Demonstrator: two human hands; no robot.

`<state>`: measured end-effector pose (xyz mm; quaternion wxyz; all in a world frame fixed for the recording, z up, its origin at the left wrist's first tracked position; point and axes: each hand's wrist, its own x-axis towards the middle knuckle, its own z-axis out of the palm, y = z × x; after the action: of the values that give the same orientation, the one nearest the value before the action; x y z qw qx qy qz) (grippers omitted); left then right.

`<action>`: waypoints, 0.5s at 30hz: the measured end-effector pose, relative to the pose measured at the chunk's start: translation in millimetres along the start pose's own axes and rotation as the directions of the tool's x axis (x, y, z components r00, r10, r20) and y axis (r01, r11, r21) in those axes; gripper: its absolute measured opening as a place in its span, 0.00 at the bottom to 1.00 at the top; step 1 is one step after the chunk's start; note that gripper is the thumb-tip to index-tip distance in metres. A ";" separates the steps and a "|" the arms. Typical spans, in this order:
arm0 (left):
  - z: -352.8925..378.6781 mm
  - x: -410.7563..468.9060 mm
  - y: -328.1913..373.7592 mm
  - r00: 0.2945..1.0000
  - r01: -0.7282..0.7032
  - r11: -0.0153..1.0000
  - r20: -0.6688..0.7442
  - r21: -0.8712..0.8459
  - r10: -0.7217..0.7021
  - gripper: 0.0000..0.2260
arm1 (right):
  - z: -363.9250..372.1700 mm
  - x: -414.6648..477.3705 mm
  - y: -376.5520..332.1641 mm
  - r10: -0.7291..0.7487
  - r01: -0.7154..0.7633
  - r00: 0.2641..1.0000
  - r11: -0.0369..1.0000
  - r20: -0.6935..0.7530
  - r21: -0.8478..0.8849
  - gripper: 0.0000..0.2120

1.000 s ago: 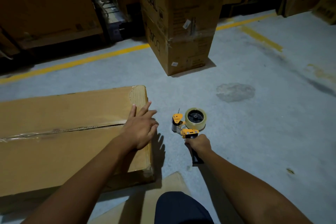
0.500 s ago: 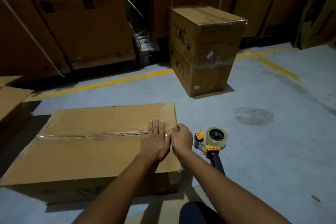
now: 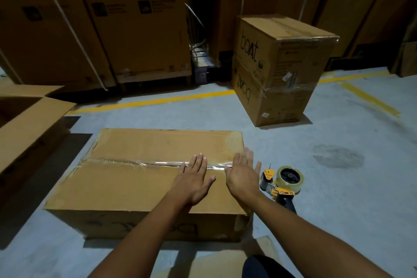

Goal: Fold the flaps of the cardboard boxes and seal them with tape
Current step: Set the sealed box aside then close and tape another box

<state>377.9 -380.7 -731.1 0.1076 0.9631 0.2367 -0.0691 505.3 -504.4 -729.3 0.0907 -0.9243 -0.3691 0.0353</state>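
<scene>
- Brown corrugated cardboard makes up the low, wide box (image 3: 140, 187) at your 12 o'clock. Its flaps are folded shut and it lies on the grey concrete floor (image 3: 338, 198).
- A wrinkled strip of clear shiny tape (image 3: 135, 163) runs along the middle seam of the lid, from 9 o'clock to 3 o'clock.
- Your left hand (image 3: 194, 180) lies palm down on the lid with straight fingers. The fingertips reach the tape and the hand grasps nothing.
- Your right hand (image 3: 242, 178) is just at 3 o'clock of the left one, over the right end of the taped seam. Its fingers are spread and straight and it grips nothing. The fingertips are blurred, so you cannot tell whether they touch the lid.
- The yellow-and-black tape dispenser with its clear roll (image 3: 282, 184) rests on the floor just beside the box's right end. It is at 3 o'clock of your right hand, with its dark handle pointing to 6 o'clock. Neither hand touches it.
- A tall taped cardboard carton marked "boat" (image 3: 282, 67) stands well apart at 1 o'clock.
- An open cardboard box with raised flaps (image 3: 29, 119) sits at 9 o'clock.
- A painted yellow floor line (image 3: 158, 100) crosses beyond the low box at 12 o'clock.
</scene>
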 end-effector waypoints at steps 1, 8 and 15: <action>-0.6 -3.6 -5.8 1.000 0.011 1.000 -0.001 -0.004 -0.011 0.32 | 0.0 -0.5 -1.2 -0.139 0.138 0.990 0.988 -0.025 -0.066 0.29; -7.7 -27.7 -54.4 0.996 0.077 0.997 -0.053 -0.025 -0.078 0.29 | -2.4 -8.1 -57.8 -0.072 0.081 0.967 0.996 0.245 -0.026 0.34; -14.6 -47.6 -100.7 0.984 0.145 0.989 -0.100 -0.035 -0.148 0.27 | 18.6 -20.0 -149.1 -0.142 0.133 0.964 0.990 0.227 0.053 0.31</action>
<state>289.8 -311.1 -725.7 0.1033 0.9438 0.3131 -0.0243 387.5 -409.6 -718.7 0.0669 -0.8843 -0.4395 0.1429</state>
